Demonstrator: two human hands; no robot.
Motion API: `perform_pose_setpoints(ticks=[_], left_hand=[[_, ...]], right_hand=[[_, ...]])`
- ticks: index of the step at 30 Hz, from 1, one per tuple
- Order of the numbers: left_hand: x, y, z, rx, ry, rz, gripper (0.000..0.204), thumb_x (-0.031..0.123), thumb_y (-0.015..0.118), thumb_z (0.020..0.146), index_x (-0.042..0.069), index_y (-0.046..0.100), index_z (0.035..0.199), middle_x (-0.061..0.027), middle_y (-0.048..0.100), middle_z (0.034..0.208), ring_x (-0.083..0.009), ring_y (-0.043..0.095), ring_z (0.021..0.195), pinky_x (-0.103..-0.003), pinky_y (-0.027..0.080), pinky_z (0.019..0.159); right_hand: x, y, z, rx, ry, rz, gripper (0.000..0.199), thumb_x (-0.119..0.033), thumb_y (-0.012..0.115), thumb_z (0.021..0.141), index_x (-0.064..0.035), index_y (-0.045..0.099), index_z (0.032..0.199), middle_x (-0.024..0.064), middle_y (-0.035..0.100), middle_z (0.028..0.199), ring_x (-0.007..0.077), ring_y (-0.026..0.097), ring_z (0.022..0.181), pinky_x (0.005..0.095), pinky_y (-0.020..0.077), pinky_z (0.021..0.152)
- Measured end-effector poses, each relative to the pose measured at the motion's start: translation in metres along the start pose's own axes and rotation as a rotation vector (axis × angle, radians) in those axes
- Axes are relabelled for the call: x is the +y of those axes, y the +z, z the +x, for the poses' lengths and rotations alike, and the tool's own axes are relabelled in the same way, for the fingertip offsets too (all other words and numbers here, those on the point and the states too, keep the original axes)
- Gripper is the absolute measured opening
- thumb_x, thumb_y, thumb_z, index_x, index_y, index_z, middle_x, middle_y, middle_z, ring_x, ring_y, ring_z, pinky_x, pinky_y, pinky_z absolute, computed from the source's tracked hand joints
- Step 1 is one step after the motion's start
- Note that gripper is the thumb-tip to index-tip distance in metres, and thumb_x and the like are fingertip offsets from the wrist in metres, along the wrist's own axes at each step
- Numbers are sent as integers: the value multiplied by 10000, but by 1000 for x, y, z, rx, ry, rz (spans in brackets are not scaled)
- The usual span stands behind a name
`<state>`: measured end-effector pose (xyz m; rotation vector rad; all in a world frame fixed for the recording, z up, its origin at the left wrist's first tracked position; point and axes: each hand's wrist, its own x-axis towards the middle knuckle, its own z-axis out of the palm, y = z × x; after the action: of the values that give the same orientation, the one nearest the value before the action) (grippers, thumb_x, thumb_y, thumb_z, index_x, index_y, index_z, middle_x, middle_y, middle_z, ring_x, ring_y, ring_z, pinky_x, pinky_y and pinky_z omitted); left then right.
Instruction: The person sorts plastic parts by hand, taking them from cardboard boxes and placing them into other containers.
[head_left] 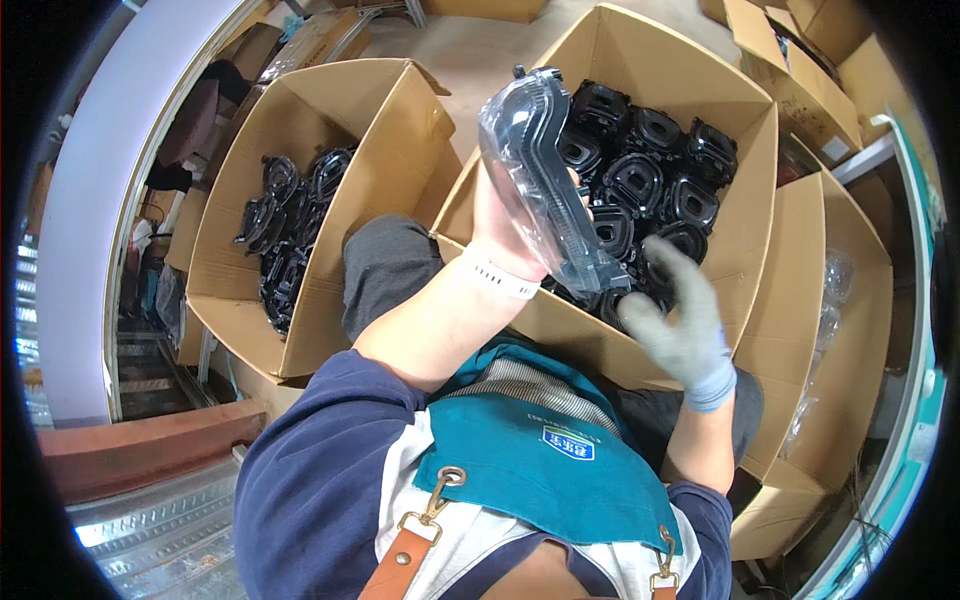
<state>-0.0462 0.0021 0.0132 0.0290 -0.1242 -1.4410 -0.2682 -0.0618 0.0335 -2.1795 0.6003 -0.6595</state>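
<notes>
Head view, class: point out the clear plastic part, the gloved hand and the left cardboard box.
clear plastic part (535, 170): head view, middle of its curved shell.
gloved right hand (680, 325): head view, palm of the grey glove.
left cardboard box (395, 130): head view, its right wall.

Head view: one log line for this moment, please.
left hand: holds clear plastic-wrapped part | right hand: gloved, open, over right box of black parts

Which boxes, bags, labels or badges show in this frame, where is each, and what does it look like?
Right cardboard box: brown, open, holds black moulded parts.
Left cardboard box: brown, open, holds fewer black parts.
Clear plastic bag: wraps a dark part in the left hand.
Apron badge: small blue and white patch on teal fabric.
White label: on a far-right carton.
</notes>
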Motion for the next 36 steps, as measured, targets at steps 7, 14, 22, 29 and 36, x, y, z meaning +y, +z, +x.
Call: perform_pose_setpoints(ticks=[7, 14, 22, 29, 36], left_hand=[[2, 19, -18, 152, -29, -130, 229, 256, 651, 754, 138, 470, 677, 51, 361, 599, -95, 372, 563, -246, 309, 542], [28, 34, -47, 331, 26, -186, 284, 344, 619, 768, 95, 513, 680, 0, 448, 620, -146, 456, 577, -283, 380, 579], [240, 4, -120, 604, 936, 194, 531, 354, 222, 910, 98, 470, 1304, -136, 497, 1325, -304, 479, 1218, -518, 375, 997], [353, -82, -202, 963, 949, 114, 803, 503, 493, 858, -23, 224, 1402, -252, 215, 1468, -337, 278, 1352, -466, 257, 1093], [282, -75, -216, 1301, 241, 1725, 496, 443, 502, 896, -4, 592, 1093, -152, 637, 1097, -271, 609, 1004, -366, 457, 866]], right_hand=[[19, 38, -9, -639, 336, -296, 489, -407, 638, 778, -13, 615, 1067, 221, 645, 975, 343, 621, 920, 405, 484, 805], [13, 37, -7, -631, 516, -117, 500, -425, 628, 807, -23, 627, 1104, 189, 662, 985, 284, 643, 913, 336, 488, 811], [15, 36, -16, -519, 449, -98, 518, -398, 663, 801, 7, 610, 1121, 168, 664, 1015, 246, 639, 935, 329, 488, 827], [20, 38, -15, -552, 454, -146, 524, -437, 654, 799, -9, 622, 1101, 166, 665, 978, 247, 641, 908, 324, 487, 803], [20, 41, -19, -641, 472, -237, 461, -423, 641, 799, -49, 644, 1070, 141, 675, 913, 231, 647, 861, 319, 489, 762]])
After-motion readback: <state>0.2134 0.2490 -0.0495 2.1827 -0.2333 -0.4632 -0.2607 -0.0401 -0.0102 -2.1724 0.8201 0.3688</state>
